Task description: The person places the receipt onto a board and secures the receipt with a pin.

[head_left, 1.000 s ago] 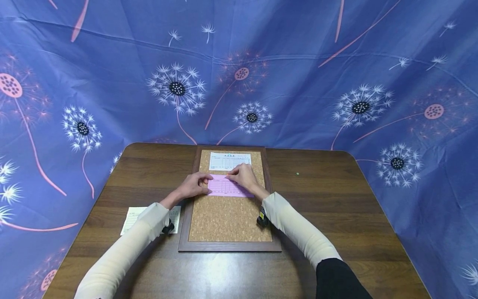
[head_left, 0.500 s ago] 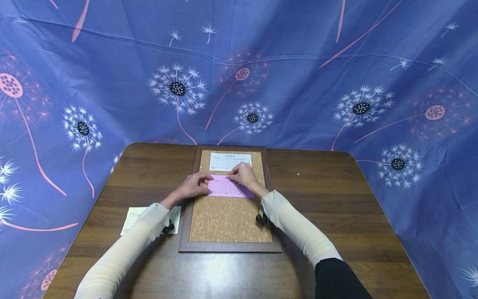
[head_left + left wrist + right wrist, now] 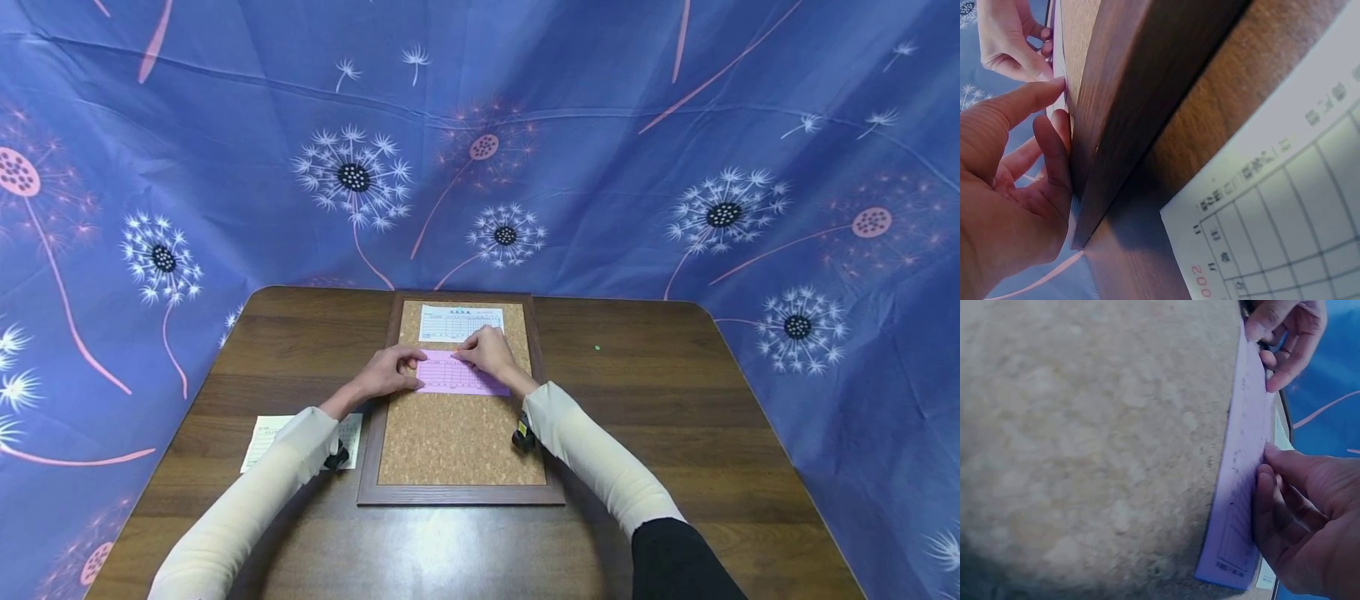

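I see a blue dandelion-print cloth [image 3: 225, 167] hung behind a dark wooden surface [image 3: 675, 417]. On it lies a framed cork board [image 3: 457, 442], and at the board's far end sits a white printed form [image 3: 460, 322]. Just below that form, flat on the cork, is a pink slip [image 3: 457, 375]. A second white form [image 3: 262, 437] lies on the surface left of the frame, and a tiny green dot [image 3: 597, 347], perhaps a pin, sits well to the right.

My left hand [image 3: 386, 372] pinches the slip's left edge, fingers curled; my right hand [image 3: 487, 352] presses its upper right with fingers laid nearly flat. The two hands are apart, one at each end.

The risk I judge: the thin paper could buckle or skew between uneven pressures, or slide up over the white form.
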`<state>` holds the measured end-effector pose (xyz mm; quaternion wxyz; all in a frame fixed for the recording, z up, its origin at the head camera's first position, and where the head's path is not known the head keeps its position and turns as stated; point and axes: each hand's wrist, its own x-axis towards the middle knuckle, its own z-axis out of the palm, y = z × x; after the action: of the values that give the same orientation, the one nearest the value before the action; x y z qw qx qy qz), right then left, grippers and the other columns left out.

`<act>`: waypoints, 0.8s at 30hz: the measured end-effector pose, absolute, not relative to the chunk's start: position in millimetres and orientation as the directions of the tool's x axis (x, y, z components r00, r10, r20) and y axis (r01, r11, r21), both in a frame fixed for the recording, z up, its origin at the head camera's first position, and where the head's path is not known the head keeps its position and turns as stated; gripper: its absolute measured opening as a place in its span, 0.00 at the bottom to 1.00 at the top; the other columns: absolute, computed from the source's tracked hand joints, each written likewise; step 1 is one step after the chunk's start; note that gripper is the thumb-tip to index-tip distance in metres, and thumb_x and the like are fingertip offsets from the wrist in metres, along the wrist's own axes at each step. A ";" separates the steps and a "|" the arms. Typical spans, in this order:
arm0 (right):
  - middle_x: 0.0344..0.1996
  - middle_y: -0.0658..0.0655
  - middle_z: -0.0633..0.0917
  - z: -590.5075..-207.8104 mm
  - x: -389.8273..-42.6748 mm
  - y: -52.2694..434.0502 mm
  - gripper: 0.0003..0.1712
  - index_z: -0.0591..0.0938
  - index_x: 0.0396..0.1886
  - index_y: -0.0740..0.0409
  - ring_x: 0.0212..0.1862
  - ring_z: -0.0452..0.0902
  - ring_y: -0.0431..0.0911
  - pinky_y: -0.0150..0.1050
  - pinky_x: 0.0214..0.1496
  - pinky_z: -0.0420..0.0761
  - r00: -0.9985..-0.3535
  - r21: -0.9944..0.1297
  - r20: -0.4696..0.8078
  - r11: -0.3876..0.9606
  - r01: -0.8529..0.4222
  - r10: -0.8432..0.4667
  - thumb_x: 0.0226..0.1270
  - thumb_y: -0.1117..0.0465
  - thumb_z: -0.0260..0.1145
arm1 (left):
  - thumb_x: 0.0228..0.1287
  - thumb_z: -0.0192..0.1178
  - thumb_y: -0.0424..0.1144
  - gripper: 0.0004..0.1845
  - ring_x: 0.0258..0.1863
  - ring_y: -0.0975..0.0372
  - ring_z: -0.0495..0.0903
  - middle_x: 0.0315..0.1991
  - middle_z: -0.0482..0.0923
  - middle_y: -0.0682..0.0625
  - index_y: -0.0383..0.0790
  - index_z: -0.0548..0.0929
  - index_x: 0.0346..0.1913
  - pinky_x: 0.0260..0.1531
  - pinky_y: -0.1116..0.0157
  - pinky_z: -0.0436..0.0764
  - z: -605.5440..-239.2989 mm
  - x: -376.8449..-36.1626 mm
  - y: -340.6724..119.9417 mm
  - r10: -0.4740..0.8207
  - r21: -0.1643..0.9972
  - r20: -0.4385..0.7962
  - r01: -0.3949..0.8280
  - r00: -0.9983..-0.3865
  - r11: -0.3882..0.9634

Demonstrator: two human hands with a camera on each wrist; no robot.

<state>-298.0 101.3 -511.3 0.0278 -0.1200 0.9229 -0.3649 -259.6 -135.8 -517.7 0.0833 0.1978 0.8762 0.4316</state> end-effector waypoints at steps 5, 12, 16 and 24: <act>0.25 0.59 0.91 -506.1 -298.5 100.9 0.06 0.93 0.32 0.61 0.16 0.78 0.35 0.27 0.20 0.78 -0.968 -0.678 0.004 0.711 -0.187 -0.250 0.60 0.62 0.78 | 0.50 0.76 0.28 0.25 0.29 0.63 0.70 0.38 0.78 0.38 0.28 0.84 0.53 0.29 0.73 0.69 -516.0 -258.1 -134.2 0.421 0.797 0.023 0.271 -0.907 0.540; 0.24 0.59 0.91 -499.4 -297.2 101.4 0.06 0.92 0.32 0.63 0.16 0.79 0.36 0.27 0.20 0.78 -0.969 -0.671 -0.037 0.725 -0.155 -0.242 0.59 0.64 0.78 | 0.50 0.76 0.28 0.24 0.29 0.64 0.70 0.37 0.78 0.39 0.27 0.84 0.53 0.29 0.73 0.68 -514.7 -257.9 -131.4 0.434 0.794 0.031 0.286 -0.901 0.537; 0.24 0.59 0.91 -499.4 -297.0 101.4 0.05 0.92 0.31 0.63 0.16 0.78 0.36 0.27 0.19 0.77 -0.970 -0.679 -0.031 0.717 -0.156 -0.241 0.59 0.64 0.78 | 0.51 0.75 0.29 0.24 0.28 0.65 0.70 0.37 0.78 0.39 0.27 0.83 0.53 0.29 0.73 0.69 -514.9 -258.3 -131.6 0.437 0.793 0.020 0.280 -0.899 0.541; 0.23 0.57 0.90 -510.4 -298.0 101.7 0.06 0.93 0.35 0.59 0.16 0.77 0.34 0.27 0.21 0.77 -0.963 -0.702 0.030 0.680 -0.211 -0.267 0.62 0.61 0.77 | 0.52 0.75 0.29 0.24 0.27 0.66 0.70 0.37 0.77 0.39 0.27 0.83 0.54 0.27 0.73 0.69 -515.4 -260.4 -133.9 0.433 0.789 0.011 0.274 -0.901 0.551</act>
<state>-298.0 101.7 -510.4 0.0372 -0.1306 0.9159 -0.3778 -260.4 -133.9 -515.4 0.0927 0.2018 0.8756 0.4289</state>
